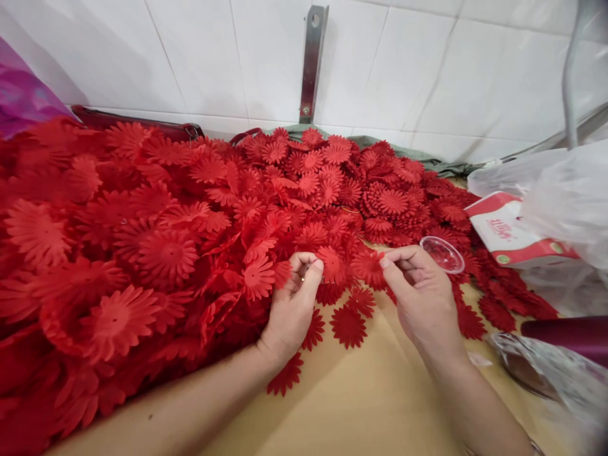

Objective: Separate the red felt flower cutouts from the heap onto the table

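My left hand (294, 304) is closed in a pinch, thumb against forefinger, at the edge of a red fabric flower (332, 266). Between the thumb and fingers of my right hand (422, 291) is another red fabric flower piece (368, 267), held by its edge. The two flowers are close together above the front of the pile. A large heap of red fabric flowers (166, 256) spreads to the left of and behind my hands. Below them, a few loose flowers lie on the table, one dark red flower (348, 326) among them.
A shallow clear plastic cup (441, 253) stands behind my right hand. To the right are a red and white box (513, 231), a plastic bag (565, 196) and a dark purple cylinder (570, 335). A metal bracket (313, 63) is fixed on the white tiled wall behind the tan table (351, 399).
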